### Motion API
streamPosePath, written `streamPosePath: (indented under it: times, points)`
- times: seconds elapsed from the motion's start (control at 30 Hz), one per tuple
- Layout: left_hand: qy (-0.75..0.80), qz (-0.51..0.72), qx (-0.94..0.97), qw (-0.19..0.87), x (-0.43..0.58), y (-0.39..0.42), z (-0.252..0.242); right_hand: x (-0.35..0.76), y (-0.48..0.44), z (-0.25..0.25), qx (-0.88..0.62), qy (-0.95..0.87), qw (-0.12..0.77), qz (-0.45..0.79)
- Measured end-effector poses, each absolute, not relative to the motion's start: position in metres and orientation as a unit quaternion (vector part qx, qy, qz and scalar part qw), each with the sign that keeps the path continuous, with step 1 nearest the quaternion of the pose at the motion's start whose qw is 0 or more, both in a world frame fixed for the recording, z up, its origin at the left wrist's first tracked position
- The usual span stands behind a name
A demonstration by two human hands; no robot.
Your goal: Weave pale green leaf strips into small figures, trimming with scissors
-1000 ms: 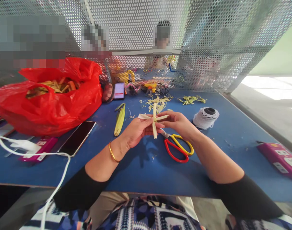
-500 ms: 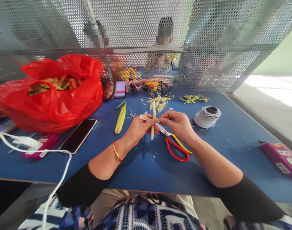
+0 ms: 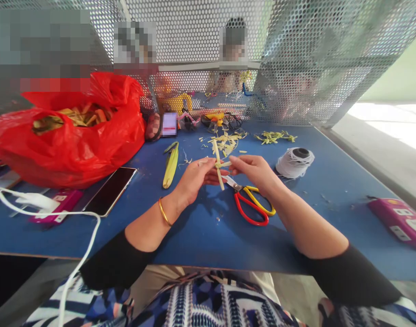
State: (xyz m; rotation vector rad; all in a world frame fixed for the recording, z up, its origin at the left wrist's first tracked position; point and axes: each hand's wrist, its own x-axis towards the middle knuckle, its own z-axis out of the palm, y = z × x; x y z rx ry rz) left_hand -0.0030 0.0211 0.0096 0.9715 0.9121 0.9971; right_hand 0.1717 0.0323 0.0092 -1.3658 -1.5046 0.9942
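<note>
Cream strips (image 3: 218,166) crossed, L fingers (image 3: 212,176) gripping, R fingers (image 3: 238,162) pinching tip

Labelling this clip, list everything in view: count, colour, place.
Strip cross: 1, pale yellow, centre
Scissors: 1, red/yellow handles, centre
Spool: 1, white, right
Husk: 1, yellowish, centre left
Strip scraps: many, pale, back
Leafy scraps: several, green, back
Bag: 1, red, left
Phone: 1, black, left
Screen: 1, pale, back
Blocks: 2, magenta, either side
Cable: 1, white, left
Mesh: 1, grey, back
People: 2+, blurred, behind mesh
Table: 1, blue, beneath
Small clutter: uncounted, mixed, back
Bracelet: 1, gold, left wrist
Left hand, right hand: 2, bare, centre
</note>
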Motion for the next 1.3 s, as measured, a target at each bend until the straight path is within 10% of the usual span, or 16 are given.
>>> streamPosePath:
  times: [1.0, 1.3]
  points:
    - [0.428, 0.451, 0.428, 0.656, 0.001, 0.017, 0.007, 0.160, 0.022, 0.009, -0.471, -0.683, 0.444, 0.338]
    - [0.409, 0.441, 0.455, 0.657, 0.001, 0.018, 0.003, 0.162, 0.025, 0.012, -0.487, -0.530, 0.424, 0.549]
